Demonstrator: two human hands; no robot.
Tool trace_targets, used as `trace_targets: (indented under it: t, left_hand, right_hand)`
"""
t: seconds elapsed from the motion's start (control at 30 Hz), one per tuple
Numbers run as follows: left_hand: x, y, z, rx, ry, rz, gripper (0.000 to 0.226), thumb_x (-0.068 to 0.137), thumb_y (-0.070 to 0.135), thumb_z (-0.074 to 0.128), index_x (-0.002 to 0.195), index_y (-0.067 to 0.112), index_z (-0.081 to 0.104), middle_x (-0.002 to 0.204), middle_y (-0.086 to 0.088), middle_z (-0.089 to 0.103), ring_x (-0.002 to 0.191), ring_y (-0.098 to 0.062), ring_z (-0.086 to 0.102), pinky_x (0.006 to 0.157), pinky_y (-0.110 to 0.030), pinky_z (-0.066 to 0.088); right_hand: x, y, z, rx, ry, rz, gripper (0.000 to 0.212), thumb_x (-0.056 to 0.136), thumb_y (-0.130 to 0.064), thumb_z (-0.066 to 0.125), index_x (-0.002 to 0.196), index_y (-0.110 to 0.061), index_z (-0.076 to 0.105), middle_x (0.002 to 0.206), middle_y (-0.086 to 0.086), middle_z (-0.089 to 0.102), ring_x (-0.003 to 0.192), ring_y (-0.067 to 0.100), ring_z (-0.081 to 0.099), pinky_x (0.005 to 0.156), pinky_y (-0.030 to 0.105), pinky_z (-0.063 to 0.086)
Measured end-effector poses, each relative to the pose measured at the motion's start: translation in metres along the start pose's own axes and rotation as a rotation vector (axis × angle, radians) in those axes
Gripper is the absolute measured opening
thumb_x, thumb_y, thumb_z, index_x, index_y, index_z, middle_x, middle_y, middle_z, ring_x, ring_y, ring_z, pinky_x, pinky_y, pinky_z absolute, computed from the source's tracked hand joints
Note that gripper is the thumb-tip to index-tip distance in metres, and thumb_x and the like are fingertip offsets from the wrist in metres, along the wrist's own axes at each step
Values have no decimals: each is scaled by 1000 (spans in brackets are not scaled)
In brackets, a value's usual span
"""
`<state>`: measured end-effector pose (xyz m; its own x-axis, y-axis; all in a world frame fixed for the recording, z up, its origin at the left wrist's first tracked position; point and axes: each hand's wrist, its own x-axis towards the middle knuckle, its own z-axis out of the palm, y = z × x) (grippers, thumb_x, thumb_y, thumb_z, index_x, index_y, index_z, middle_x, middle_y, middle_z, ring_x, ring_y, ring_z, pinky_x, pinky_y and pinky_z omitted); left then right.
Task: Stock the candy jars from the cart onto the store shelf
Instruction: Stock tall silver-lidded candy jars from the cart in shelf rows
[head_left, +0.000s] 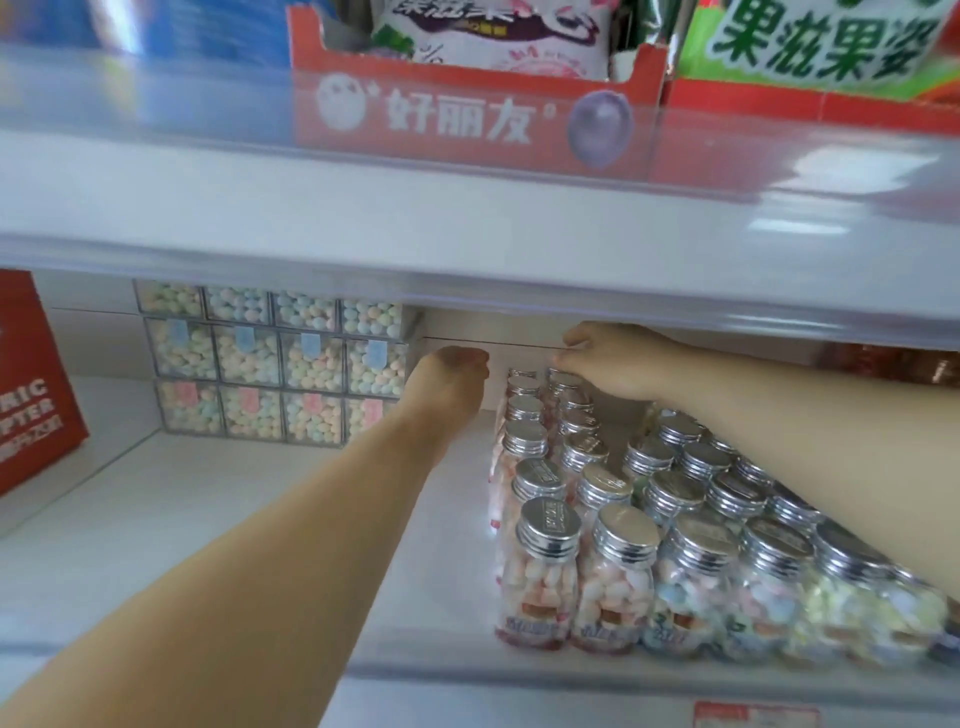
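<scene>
Leftward, white shelf floor (218, 525) beside jars (628, 551).

Red carton (467, 111), top centre: 好丽友. Green bag (821, 47), upper right: 果滋果姿. Red box (36, 384), left edge: seemingly "RIC", "PTER", cut off.

Head camera, close, facing forward-down into shelf (218, 519).

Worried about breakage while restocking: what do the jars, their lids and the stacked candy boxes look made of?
Jars: clear glass or plastic, candy visible through walls; cannot tell which. Lids: shiny silver, ribbed rims, likely metal or metallised plastic. Boxes: probably clear rigid plastic, flat walls, square edges.
</scene>
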<state>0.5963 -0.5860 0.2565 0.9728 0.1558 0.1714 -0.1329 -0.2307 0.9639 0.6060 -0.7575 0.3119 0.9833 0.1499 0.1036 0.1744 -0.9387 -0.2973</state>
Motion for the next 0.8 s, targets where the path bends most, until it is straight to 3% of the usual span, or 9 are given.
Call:
trace_targets:
  t: [0.1, 0.27, 0.33, 0.43, 0.53, 0.67, 0.8]
  left_hand:
    - [-61, 11, -24, 124, -1, 98, 34, 97, 12, 47, 125, 21, 64, 112, 2, 69, 94, -13, 63, 68, -14, 45]
    - [-179, 7, -81, 233, -84, 298, 30, 95, 8, 50, 115, 25, 64, 103, 13, 68, 95, -2, 61, 87, -18, 48]
    - [-224, -6, -112, 212, -102, 313, 29, 94, 4, 51, 108, 25, 66, 99, 14, 69, 93, 1, 63, 87, -16, 49]
    - [-281, -40, -150, 200, -132, 238, 25, 94, 7, 52, 102, 27, 66, 95, 15, 70, 90, 3, 64, 83, -13, 49]
    - [-324, -90, -172, 261, -163, 63, 21, 96, 11, 56, 103, 25, 70, 91, 17, 70, 83, 5, 62, 72, -7, 44]
    - [-368, -188, -180, 385, -223, -182, 18, 95, 14, 60, 104, 24, 71, 87, 16, 69, 80, 3, 63, 72, -11, 47]
    - [-413, -295, -176, 519, -374, -413, 20, 95, 14, 58, 109, 21, 70, 95, 6, 69, 84, -13, 66, 74, -20, 47]
  right_hand:
    - [-58, -16, -3, 19, 30, -73, 51, 100, -47, 44, 142, -17, 48, 146, 5, 50, 131, 22, 48, 106, 26, 35]
    - [-178, -48, 10, -68, 123, -273, 48, 99, -42, 48, 141, -18, 51, 147, 8, 48, 142, 22, 34, 114, 26, 21]
    - [-225, -61, 30, 28, 178, -392, 43, 98, -38, 52, 133, -14, 59, 134, 8, 58, 134, 23, 43, 111, 24, 24]
    - [-283, -77, 81, 168, 175, -483, 34, 94, -33, 52, 118, -13, 66, 108, -6, 62, 110, 16, 54, 100, 28, 37]
    - [-329, -92, 151, 280, 60, -454, 30, 92, -32, 53, 110, -15, 69, 99, -10, 65, 97, 9, 55, 88, 23, 39]
    - [-375, -87, 257, 367, -249, -275, 26, 90, -34, 58, 111, -24, 70, 98, -18, 67, 93, 1, 60, 83, 22, 45]
    - [-400, -54, 363, 348, -486, -76, 18, 93, -25, 62, 110, -26, 69, 93, -17, 67, 88, 1, 62, 79, 25, 48]
